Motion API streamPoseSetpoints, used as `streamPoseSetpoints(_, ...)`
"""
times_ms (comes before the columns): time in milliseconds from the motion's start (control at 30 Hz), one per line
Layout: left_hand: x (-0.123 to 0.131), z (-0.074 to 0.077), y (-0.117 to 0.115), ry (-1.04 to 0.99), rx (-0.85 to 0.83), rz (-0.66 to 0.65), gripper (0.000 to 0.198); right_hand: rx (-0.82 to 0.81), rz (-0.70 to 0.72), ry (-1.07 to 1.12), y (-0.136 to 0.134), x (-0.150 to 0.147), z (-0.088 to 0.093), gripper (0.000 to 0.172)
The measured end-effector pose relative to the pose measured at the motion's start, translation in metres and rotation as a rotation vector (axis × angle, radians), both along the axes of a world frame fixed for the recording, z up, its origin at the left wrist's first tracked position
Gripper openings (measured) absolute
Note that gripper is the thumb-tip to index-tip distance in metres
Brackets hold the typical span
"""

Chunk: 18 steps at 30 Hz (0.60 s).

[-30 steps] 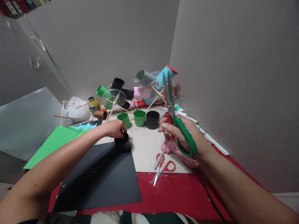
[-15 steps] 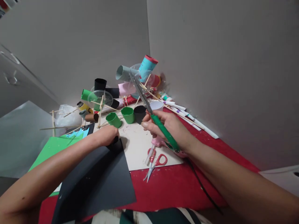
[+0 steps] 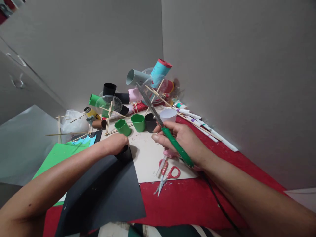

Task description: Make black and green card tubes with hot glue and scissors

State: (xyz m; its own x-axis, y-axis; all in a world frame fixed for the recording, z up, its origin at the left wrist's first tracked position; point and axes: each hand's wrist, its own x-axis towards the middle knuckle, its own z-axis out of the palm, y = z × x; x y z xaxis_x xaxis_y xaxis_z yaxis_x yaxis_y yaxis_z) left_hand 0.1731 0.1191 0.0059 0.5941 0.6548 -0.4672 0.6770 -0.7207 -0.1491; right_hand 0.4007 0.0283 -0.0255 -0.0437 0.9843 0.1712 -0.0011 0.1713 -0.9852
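Gripping green-handled scissors (image 3: 163,126) in the right hand (image 3: 184,140), fingers curled tight round the handles, blades closed and pointing up and away to the left, toward the back clutter. Long axis running from the wrist near the pink glue gun (image 3: 170,153) diagonally up to a tip just in front of the grey tube (image 3: 134,76). Pressing down with the left hand (image 3: 116,144), fingers folded over a small black roll (image 3: 124,153) at the far corner of the black sheet (image 3: 103,191); only a sliver of roll showing under the knuckles, so exact hold hard to tell, though clearly clamped on it. Roll lying to the left of and below the scissor hand, near but apart, bare cream board (image 3: 148,158) between. Left hand already on the roll; right hand the nearer of the two to the blades' work, tip aimed away from the roll rather than at it. Standing beyond the hands in a row: two green cups (image 3: 137,122), one black cup (image 3: 149,122), a white cup (image 3: 168,115). Lying near the right forearm, small red scissors (image 3: 166,173), partly on the board, partly on the red cloth (image 3: 187,200). Spread left of the black sheet, green paper (image 3: 55,154).
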Motion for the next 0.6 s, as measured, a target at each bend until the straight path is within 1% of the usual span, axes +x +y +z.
streamPoseSetpoints(133,-0.002,0.001,-0.002,-0.028,-0.016,0.039,0.030,-0.010,-0.012,0.005,-0.004,-0.002,0.002,0.032)
streamPoseSetpoints(200,-0.004,0.004,-0.001,-0.045,-0.030,0.067,0.031,-0.005,-0.013,-0.004,-0.005,-0.003,0.003,0.031)
streamPoseSetpoints(267,-0.008,0.012,0.000,-0.077,-0.048,0.096,0.033,-0.003,-0.008,-0.014,-0.006,-0.003,0.003,0.031)
streamPoseSetpoints(367,-0.016,0.032,-0.002,-0.159,-0.082,0.140,0.037,-0.010,-0.004,-0.034,-0.005,-0.003,0.001,0.032)
streamPoseSetpoints(433,-0.025,0.046,-0.008,-0.226,-0.109,0.175,0.038,-0.045,0.010,-0.038,-0.005,-0.003,0.000,0.035)
streamPoseSetpoints(500,-0.038,0.057,-0.018,-0.289,-0.126,0.209,0.043,-0.104,0.026,-0.015,-0.006,-0.004,-0.002,0.040)
streamPoseSetpoints(567,-0.055,0.060,-0.029,-0.389,-0.144,0.265,0.047,-0.147,0.028,0.026,-0.008,-0.005,-0.003,0.042)
streamPoseSetpoints(600,-0.065,0.057,-0.035,-0.444,-0.150,0.301,0.048,-0.158,0.022,0.042,-0.009,-0.006,-0.003,0.043)
